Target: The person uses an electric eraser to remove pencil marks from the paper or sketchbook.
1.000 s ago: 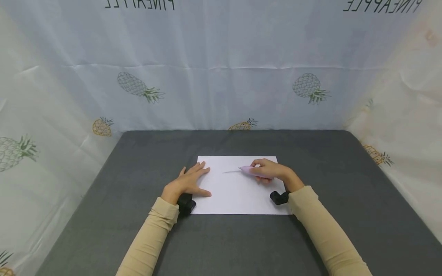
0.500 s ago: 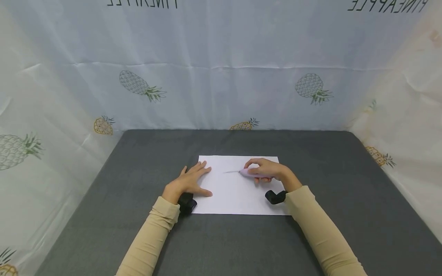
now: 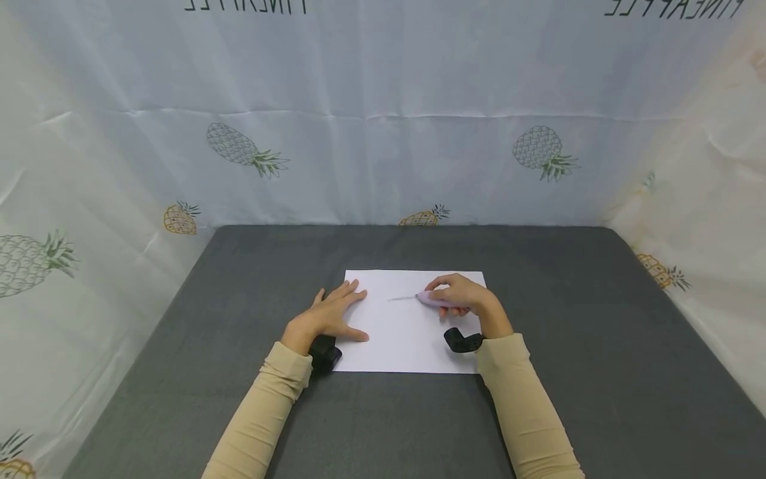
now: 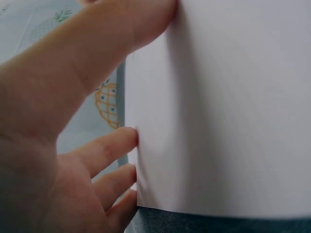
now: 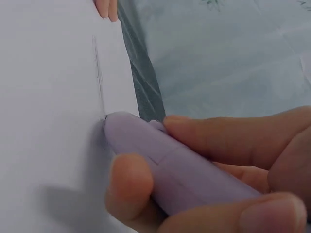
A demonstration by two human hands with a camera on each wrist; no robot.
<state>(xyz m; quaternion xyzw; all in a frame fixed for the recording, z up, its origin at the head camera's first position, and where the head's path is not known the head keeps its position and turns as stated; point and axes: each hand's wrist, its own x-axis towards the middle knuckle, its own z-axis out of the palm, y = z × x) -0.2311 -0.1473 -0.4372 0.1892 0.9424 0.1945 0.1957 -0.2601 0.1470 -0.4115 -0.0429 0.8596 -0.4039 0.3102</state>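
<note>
A sheet of white paper [image 3: 407,346] lies on the dark table. My left hand [image 3: 332,316] rests on its left edge, fingers spread and thumb out over the sheet. In the left wrist view, the thumb [image 4: 107,39] and fingertips touch the paper. My right hand [image 3: 463,296] grips a lilac utility knife [image 5: 165,160] with a slim, rounded body. Its nose points left and meets the sheet at the right end of a thin slit-like line [image 5: 99,77]. The blade itself is too small to make out.
Black wrist cameras [image 3: 462,341] sit at both wrists, the right one above the sheet. A dark grey cloth covers the table [image 3: 383,426]. Behind it hangs a pale curtain [image 3: 371,166] printed with pineapples.
My right forearm and wrist have swung left, while the knife's nose stays near the same spot on the paper. The left hand keeps its place.
</note>
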